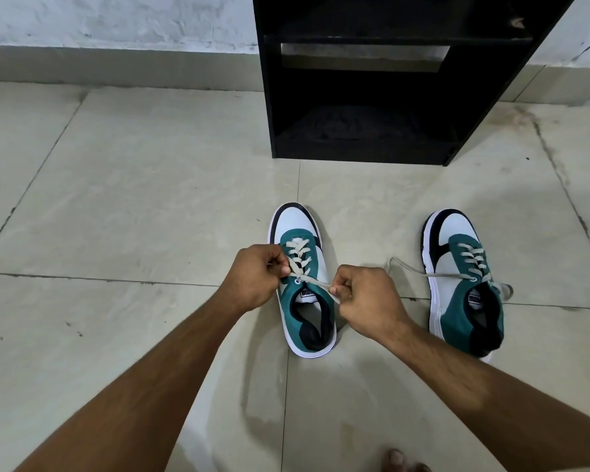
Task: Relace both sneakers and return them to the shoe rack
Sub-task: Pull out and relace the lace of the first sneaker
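Two white, teal and black sneakers stand on the tiled floor, toes pointing away from me. Over the left sneaker (298,229) both hands work at the top eyelets. My left hand (254,275) pinches one end of its beige lace (298,258) on the shoe's left side. My right hand (368,298) grips the other end, pulled taut across the tongue. The right sneaker (464,287) stands apart to the right, laced, with its lace ends (413,269) lying loose on the floor. The black shoe rack (365,83) stands ahead against the wall.
The rack's lower shelves (361,131) are dark and hold nothing I can make out. Beige floor tiles (133,199) spread to the left and in front. A white wall with a grey skirting (116,63) runs behind. A bare toe (397,459) shows at the bottom edge.
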